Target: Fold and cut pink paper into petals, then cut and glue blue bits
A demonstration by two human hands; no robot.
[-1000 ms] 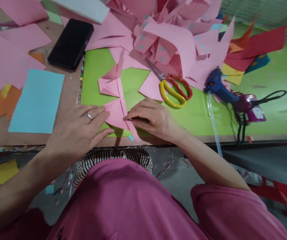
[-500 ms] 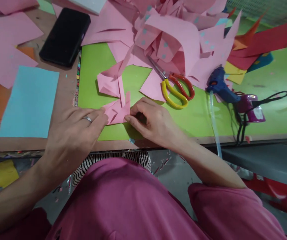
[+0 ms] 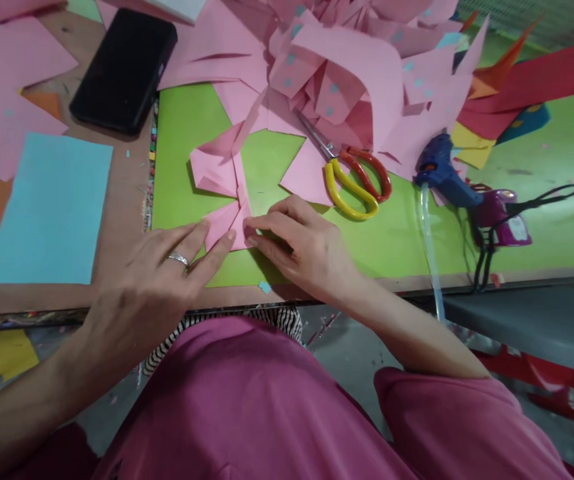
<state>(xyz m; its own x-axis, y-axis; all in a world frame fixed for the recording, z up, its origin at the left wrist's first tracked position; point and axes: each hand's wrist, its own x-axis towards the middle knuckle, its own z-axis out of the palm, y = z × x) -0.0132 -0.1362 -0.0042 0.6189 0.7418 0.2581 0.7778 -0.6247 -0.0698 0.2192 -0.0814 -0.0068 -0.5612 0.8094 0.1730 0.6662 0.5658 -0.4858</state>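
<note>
Bare board separates pink paper from table edge.

A black phone lies on the brown table top. Below the phone and a bit left is a light blue paper. To the right of the phone are scissors with red and yellow handles. Farther right of it are a blue glue gun and red paper.
</note>
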